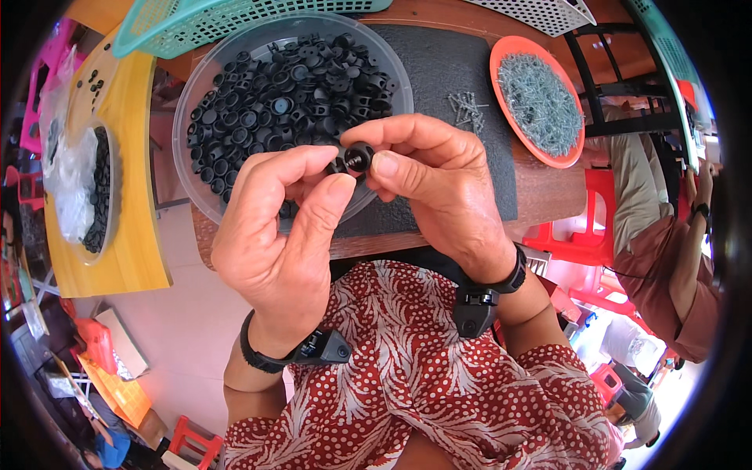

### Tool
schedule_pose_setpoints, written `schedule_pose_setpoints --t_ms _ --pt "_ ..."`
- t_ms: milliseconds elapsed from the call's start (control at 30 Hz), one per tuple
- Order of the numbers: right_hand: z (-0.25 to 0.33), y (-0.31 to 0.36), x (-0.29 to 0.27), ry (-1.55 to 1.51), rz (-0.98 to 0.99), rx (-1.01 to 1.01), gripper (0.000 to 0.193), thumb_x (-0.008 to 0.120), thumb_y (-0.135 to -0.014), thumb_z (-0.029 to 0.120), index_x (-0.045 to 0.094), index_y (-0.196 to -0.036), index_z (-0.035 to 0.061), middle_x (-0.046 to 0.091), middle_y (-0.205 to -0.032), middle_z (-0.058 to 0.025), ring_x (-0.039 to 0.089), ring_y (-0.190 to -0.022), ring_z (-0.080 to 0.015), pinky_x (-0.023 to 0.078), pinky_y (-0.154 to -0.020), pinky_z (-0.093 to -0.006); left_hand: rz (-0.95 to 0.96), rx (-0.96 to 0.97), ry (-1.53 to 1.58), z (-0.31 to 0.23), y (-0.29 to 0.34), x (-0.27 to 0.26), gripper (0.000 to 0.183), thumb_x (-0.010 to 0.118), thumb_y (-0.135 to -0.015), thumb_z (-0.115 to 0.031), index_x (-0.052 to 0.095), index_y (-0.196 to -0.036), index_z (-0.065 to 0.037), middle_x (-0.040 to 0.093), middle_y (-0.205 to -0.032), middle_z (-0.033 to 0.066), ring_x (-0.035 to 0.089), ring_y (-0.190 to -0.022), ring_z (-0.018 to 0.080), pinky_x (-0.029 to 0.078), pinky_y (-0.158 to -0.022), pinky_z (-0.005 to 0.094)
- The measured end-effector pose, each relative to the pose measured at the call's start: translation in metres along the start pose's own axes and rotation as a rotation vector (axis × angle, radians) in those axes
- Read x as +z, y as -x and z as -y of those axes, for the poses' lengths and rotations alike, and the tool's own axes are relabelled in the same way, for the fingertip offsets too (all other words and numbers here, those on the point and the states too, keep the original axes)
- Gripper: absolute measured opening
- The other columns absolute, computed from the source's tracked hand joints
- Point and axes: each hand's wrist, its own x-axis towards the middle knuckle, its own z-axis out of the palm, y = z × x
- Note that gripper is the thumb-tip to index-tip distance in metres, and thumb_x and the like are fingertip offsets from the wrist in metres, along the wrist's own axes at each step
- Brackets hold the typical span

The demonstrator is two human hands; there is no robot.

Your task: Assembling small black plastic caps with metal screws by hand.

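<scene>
My left hand (pixel 278 235) and my right hand (pixel 442 184) meet over the near edge of a clear round tub of small black plastic parts (pixel 294 98). Between my right thumb and fingers is a round black plastic part (pixel 359 157), its hollow side showing something shiny inside that I cannot make out. Against it, my left thumb and forefinger pinch a smaller black piece (pixel 335 166), mostly hidden by the fingertips. Both wrists wear black straps with small devices.
A black mat (pixel 439 63) bears a small pile of loose screws (pixel 468 110). Right of it stands an orange plate (pixel 499 90) heaped with screws. Teal (pixel 235 17) and white baskets (pixel 548 12) line the back. A yellow table (pixel 137 164) is at left; another person (pixel 666 274) is at right.
</scene>
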Motion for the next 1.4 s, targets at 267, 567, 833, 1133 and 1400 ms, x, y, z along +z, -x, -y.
schedule_pose_setpoints --t_ms 267,567,833,1133,1400 --pt "-0.001 0.0 0.002 0.051 -0.005 -0.003 0.02 0.062 -0.084 0.002 0.067 -0.104 -0.0001 0.066 -0.087 -0.0027 0.056 -0.074 -0.0056 0.046 -0.064 -0.0197 0.01 0.03 -0.06 0.003 -0.001 -0.001 0.015 0.069 -0.078 0.003 0.064 -0.093 0.005 0.06 -0.084 0.0073 0.057 -0.068 0.01 0.047 -0.06 0.021" --pt "-0.002 0.001 0.003 0.067 -0.019 -0.031 0.02 0.062 -0.085 0.002 0.067 -0.104 0.0 0.066 -0.086 -0.0019 0.055 -0.072 -0.005 0.046 -0.063 -0.019 0.017 0.043 -0.076 0.004 -0.002 -0.001 0.015 0.07 -0.078 0.003 0.063 -0.091 0.004 0.06 -0.083 0.0075 0.057 -0.067 0.0103 0.047 -0.06 0.0215" --pt "-0.005 0.001 0.003 0.078 -0.003 -0.039 0.019 0.063 -0.085 0.002 0.068 -0.104 0.0006 0.066 -0.085 -0.0012 0.055 -0.072 -0.0043 0.046 -0.063 -0.0184 0.013 0.069 -0.091 0.006 0.0 -0.002 0.016 0.071 -0.077 0.004 0.063 -0.091 0.004 0.06 -0.083 0.0078 0.057 -0.066 0.0106 0.047 -0.059 0.0214" --pt "-0.002 0.003 0.009 0.211 0.008 -0.105 0.018 0.059 -0.085 -0.002 0.068 -0.101 -0.0001 0.065 -0.085 -0.0007 0.055 -0.075 -0.0042 0.046 -0.066 -0.0189 0.052 -0.173 0.1 0.003 0.001 -0.007 0.022 0.073 -0.076 0.002 0.063 -0.096 0.004 0.058 -0.084 0.0022 0.053 -0.071 0.0063 0.045 -0.065 0.0194" --pt "-0.007 0.001 0.008 0.117 -0.047 -0.1 0.008 0.063 -0.083 -0.002 0.066 -0.09 -0.0027 0.066 -0.084 -0.0041 0.059 -0.079 -0.0078 0.049 -0.07 -0.0219 0.118 -0.274 0.11 0.002 -0.001 -0.012 0.028 0.074 -0.074 0.002 0.064 -0.1 0.004 0.057 -0.083 0.0006 0.051 -0.071 0.0056 0.043 -0.065 0.0187"
